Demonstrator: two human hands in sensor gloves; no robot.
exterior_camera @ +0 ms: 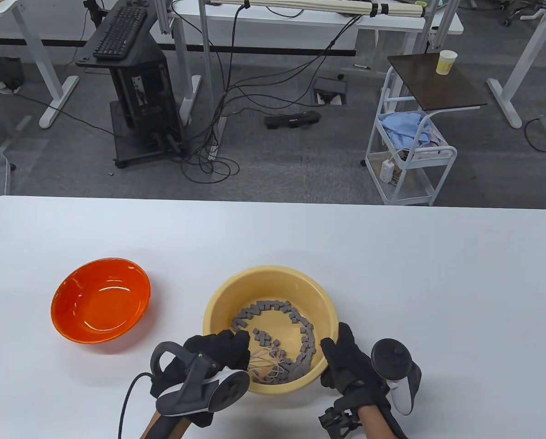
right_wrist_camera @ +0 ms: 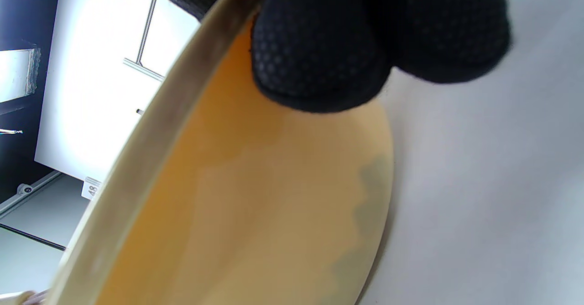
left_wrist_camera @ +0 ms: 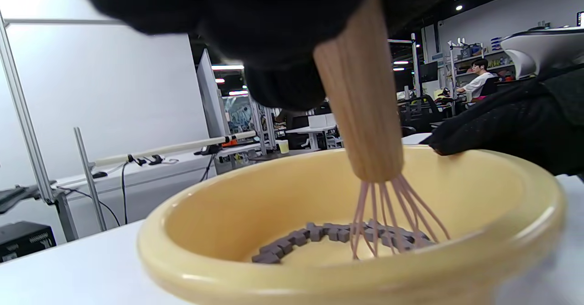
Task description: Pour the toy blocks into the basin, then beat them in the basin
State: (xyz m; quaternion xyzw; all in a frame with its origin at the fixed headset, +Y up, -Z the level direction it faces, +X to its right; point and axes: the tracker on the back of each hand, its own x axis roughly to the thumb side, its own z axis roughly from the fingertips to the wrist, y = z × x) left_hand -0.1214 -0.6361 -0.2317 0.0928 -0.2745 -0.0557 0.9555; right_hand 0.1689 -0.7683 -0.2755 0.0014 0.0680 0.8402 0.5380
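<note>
Beating is under way, I judge. Left of the basin (exterior_camera: 218, 304), the bowl (exterior_camera: 101, 299) is sitting empty. My left hand (exterior_camera: 213, 354) is gripping the whisk (left_wrist_camera: 365, 113) among the blocks (exterior_camera: 279, 327) inside the basin; my right hand (exterior_camera: 346, 361) is clasping its rim. Next, circling strokes are needing that steadying hold.

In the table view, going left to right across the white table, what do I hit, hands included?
Orange bowl → left hand, gripping the whisk → yellow basin with the grey toy blocks → right hand, holding the basin's rim.
</note>
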